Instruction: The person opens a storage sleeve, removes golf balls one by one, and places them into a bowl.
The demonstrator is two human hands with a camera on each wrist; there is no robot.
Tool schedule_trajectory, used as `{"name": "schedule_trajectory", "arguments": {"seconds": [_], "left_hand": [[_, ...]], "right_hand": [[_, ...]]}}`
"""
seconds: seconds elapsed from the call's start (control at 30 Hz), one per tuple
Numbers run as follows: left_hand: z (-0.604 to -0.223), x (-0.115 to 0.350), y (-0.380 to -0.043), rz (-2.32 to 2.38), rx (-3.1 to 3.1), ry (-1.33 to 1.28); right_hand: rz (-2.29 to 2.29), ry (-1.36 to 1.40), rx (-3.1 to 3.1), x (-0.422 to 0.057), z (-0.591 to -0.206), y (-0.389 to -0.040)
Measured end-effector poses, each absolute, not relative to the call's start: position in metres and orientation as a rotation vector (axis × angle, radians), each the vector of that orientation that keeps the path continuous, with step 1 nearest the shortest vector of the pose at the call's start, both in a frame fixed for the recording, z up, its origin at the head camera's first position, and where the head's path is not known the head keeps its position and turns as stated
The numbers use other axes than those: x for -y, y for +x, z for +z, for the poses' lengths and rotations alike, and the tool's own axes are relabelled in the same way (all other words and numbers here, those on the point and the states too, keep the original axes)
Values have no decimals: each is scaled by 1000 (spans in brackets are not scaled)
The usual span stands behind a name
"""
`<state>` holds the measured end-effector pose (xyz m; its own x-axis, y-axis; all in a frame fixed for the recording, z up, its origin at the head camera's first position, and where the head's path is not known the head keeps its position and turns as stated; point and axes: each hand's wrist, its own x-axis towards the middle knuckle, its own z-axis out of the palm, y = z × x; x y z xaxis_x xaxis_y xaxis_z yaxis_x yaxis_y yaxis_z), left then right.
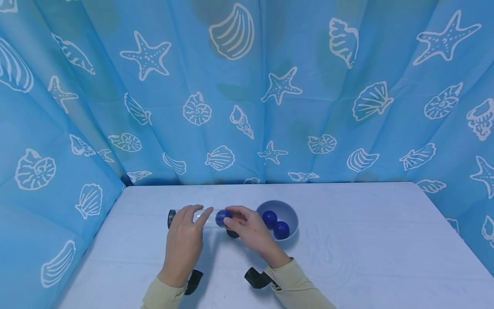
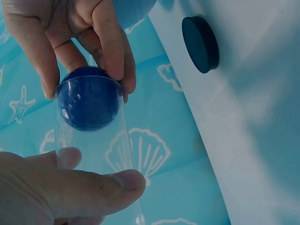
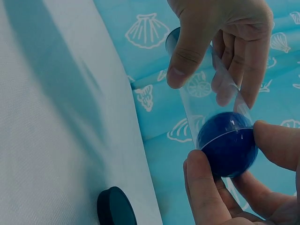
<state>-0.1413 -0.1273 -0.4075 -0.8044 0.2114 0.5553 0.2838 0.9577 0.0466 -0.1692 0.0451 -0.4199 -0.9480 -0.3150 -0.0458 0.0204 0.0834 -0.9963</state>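
Note:
My left hand [image 1: 185, 240] grips a clear plastic tube [image 2: 96, 145] round its middle, holding it sideways above the table. A black cap [image 1: 171, 218] closes the tube's left end. At the open right end sits a blue ball [image 2: 89, 101], mostly inside the rim, with a small part still sticking out. Fingers and thumb of my right hand [image 1: 251, 229] touch the ball and the tube's rim from both sides. A loose black cap [image 2: 200, 44] lies on the table below that end.
Just right of my hands stands a light blue bowl [image 1: 295, 219] with two blue balls [image 1: 281, 230] in it. The white table [image 1: 366, 249] reaches back to a blue curtain [image 1: 247, 86] with shell and starfish prints.

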Motion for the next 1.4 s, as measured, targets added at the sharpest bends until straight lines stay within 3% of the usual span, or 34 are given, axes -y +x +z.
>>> {"name": "schedule_trajectory", "arguments": {"seconds": [1.4], "left_hand": [[-405, 129, -142, -206, 2516, -372]], "right_hand": [[-1973, -287, -1941, -55, -435, -180]]}}
